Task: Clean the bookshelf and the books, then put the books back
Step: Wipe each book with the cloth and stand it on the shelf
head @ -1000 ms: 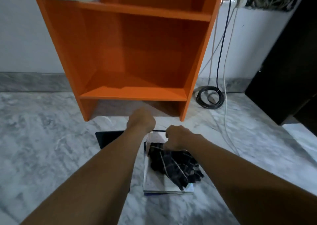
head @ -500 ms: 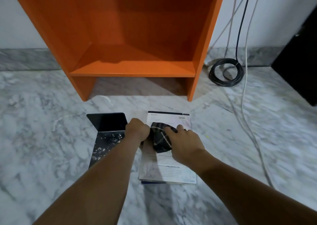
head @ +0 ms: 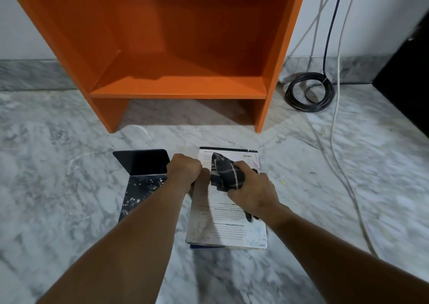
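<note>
Frame centre, on the marble floor (head: 58, 164): white-covered book (head: 228, 224) lies flat, stacked on a dark blue book (head: 202, 247), of which only a sliver is seen at 7 o'clock under it. Dark plaid cloth (head: 226, 175) is bunched in the right hand (head: 254, 192), fingers curled round it, and is pressed on the upper half of the cover. Left hand (head: 184, 172) is set at 10 o'clock of the book, on its left edge, fingers curled tight in a fist; whether the edge is actually gripped cannot be told. Black metal bookend (head: 141, 164), base speckled white, is seen at 9 o'clock of the book, just beside the left hand. Orange bookshelf (head: 185, 48) stands at 12 o'clock against the wall, with no books seen on the bottom shelf. Coiled black cable (head: 310, 92) lies at 2 o'clock, beside the shelf's right leg.
</note>
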The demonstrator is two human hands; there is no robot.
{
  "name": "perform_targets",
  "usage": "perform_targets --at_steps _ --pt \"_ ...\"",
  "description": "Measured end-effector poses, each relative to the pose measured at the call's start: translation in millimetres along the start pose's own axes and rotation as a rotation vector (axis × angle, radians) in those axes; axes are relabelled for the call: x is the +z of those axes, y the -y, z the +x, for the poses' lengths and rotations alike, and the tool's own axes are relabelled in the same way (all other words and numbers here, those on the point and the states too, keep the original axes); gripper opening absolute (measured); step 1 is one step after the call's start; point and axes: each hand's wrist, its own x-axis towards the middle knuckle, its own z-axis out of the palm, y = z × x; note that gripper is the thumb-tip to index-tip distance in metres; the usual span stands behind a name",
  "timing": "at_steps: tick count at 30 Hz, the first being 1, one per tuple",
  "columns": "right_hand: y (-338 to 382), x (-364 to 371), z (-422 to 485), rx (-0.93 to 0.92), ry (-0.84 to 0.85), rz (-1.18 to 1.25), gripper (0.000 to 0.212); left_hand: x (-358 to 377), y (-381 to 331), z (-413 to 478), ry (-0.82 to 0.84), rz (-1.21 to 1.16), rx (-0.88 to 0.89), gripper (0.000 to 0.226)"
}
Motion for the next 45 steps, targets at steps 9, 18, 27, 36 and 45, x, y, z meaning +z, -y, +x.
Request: perform_targets --at_steps 9,18,27,36,45 --pt "-5 7 -13 0.016 -0.17 0.162 0.061 -5 -7 -23 -0.053 -0.133 -0.028 0.029" --pt "-15 -12 -30 -0.162 -0.186 0.239 0.067 -25 -12 -44 0.293 -0.387 0.067 0.061" --pt "25 -100 -47 -0.321 -0.588 0.168 0.05 -60 -49 -94 0.013 -0.379 0.343 0.069" --pt "38 -125 -70 -0.614 -0.522 -0.297 0.061 -99 -80 -126 -0.134 -0.405 0.563 0.049" --pt "70 -156 -77 -0.481 -0.761 -0.11 0.047 -123 -84 -142 -0.162 -0.351 0.605 0.06"
